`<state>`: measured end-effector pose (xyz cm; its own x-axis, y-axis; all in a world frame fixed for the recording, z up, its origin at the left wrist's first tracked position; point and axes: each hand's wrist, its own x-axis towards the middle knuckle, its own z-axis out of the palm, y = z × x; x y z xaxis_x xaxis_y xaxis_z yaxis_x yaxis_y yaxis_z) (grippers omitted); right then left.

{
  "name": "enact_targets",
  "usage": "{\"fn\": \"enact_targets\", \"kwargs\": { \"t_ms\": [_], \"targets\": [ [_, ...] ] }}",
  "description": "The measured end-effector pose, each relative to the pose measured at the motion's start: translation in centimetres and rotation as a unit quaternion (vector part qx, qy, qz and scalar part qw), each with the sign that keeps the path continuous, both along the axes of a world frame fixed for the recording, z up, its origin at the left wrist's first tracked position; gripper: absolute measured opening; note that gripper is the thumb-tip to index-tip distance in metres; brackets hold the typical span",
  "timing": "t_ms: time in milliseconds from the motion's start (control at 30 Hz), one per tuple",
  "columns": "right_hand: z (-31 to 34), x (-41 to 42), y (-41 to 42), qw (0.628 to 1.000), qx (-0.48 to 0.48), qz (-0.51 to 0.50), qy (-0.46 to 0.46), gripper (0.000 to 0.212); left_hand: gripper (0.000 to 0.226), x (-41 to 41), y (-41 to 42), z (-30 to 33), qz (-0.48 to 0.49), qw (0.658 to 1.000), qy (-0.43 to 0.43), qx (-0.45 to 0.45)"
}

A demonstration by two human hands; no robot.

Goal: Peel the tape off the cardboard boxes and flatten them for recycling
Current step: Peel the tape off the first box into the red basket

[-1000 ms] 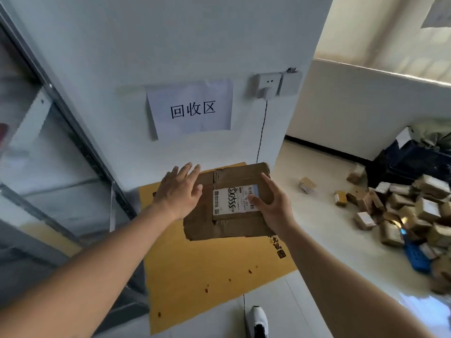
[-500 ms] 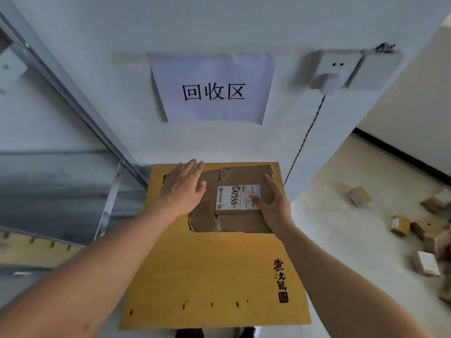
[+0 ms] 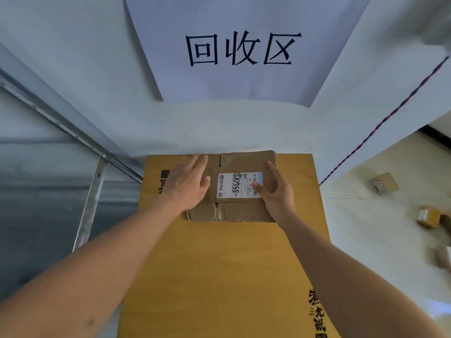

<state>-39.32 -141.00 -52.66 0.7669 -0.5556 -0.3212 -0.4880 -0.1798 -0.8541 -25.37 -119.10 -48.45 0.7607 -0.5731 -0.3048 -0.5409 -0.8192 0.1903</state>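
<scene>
Box [image 3: 240, 189] is flattened and lying on the big yellow sheet [image 3: 219, 276] by the wall, under the paper sign [image 3: 240, 50]. Left hand [image 3: 188, 181] and right hand [image 3: 274, 195] both rest flat on it, fingers straight. Looks like the drop-off step; next, let go and grab another from the boxes [image 3: 385, 182] on the floor.

the paper sign [image 3: 234, 57] on the wall reads "回收区"; the white label [image 3: 235, 189] on the flattened box [image 3: 244, 211] has handwritten "50555".
</scene>
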Motion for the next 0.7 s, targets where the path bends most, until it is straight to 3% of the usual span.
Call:
{"fn": "enact_targets", "kwargs": {
  "t_ms": [267,367,500,600,700],
  "targets": [
    [-2.9,1.6,-0.3,0.994,-0.098,0.011,0.040,0.080,0.071,0.4,-0.5,-4.8,-0.060,0.997,0.053,0.009],
    [-3.1,2.1,-0.3,0.965,-0.237,0.032,0.107,0.078,0.075,0.1,-0.9,-6.1,-0.070,0.994,0.067,0.045],
    [-3.6,2.6,0.3,0.910,-0.370,0.097,0.158,0.060,0.077,-0.4,-1.1,-6.9,-0.065,0.995,0.048,0.065],
    [-3.4,3.3,0.9,0.885,-0.398,0.210,0.116,0.050,0.077,-0.4,-1.4,-6.9,-0.053,0.995,0.058,0.069],
    [-3.0,3.6,2.1,0.888,-0.349,0.257,0.152,0.051,0.074,-0.5,-2.0,-6.5,-0.031,0.996,0.080,0.040]
  ]
}}
